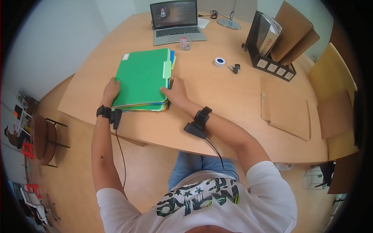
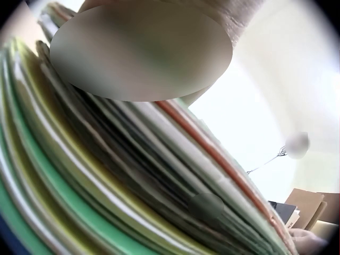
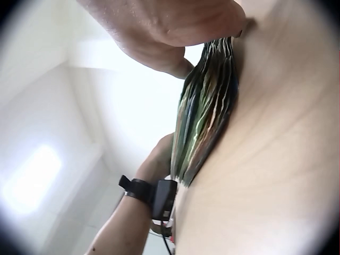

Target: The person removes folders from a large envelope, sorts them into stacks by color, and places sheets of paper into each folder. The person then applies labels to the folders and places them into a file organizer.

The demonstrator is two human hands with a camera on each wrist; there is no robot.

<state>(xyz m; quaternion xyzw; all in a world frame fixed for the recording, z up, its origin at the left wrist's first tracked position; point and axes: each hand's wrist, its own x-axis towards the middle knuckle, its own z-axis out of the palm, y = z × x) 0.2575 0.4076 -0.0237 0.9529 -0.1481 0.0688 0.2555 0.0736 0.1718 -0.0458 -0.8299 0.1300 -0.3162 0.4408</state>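
Flanking a folder stack [image 1: 142, 75] (green uppermost), left hand [image 1: 111, 91] and right hand [image 1: 177, 92] pinch it.

Table [image 1: 229, 97]: 1 folder stack [image 1: 143, 77], 1 laptop [image 1: 178, 30], lamp base [image 1: 229, 24], black organizer [image 1: 268, 66], brown envelope [image 1: 286, 108].

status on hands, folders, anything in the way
Left hand at left edge of folders, right hand gripping right. Stacked, green uppermost. Nothing seen blocking; laptop apart.
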